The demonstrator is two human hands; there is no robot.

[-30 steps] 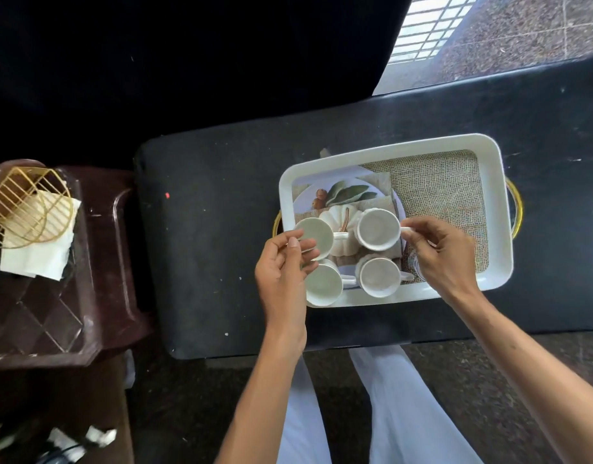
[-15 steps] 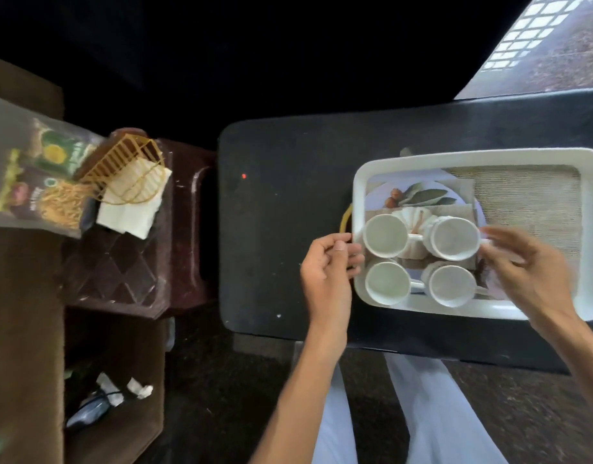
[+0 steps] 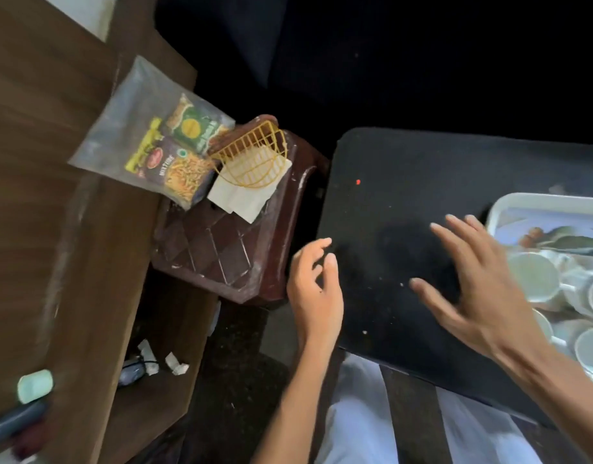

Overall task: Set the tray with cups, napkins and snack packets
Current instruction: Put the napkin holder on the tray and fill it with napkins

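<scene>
The white tray (image 3: 536,199) sits at the right edge of the view on the black table (image 3: 422,169), holding several white cups (image 3: 532,276) over a leaf-print napkin (image 3: 576,241). My right hand (image 3: 472,289) hovers open over the table just left of the tray, fingers spread. My left hand (image 3: 316,289) is at the table's left edge, fingers loosely curled and empty. White napkins (image 3: 244,195) lie under a yellow wire holder (image 3: 255,159) on a dark brown stool (image 3: 221,252). Snack packets (image 3: 178,155) sit in a clear plastic bag on the wooden desk.
A wooden desk (image 3: 47,195) fills the left side, with a pale green object (image 3: 34,385) near its front. Crumpled paper scraps (image 3: 161,360) lie on the floor under it. My white-clad legs (image 3: 362,413) are below the table.
The view has swung left, pushing the tray to the right edge. Both hands have left the cups and moved leftward; the right one now hovers spread over bare table.
</scene>
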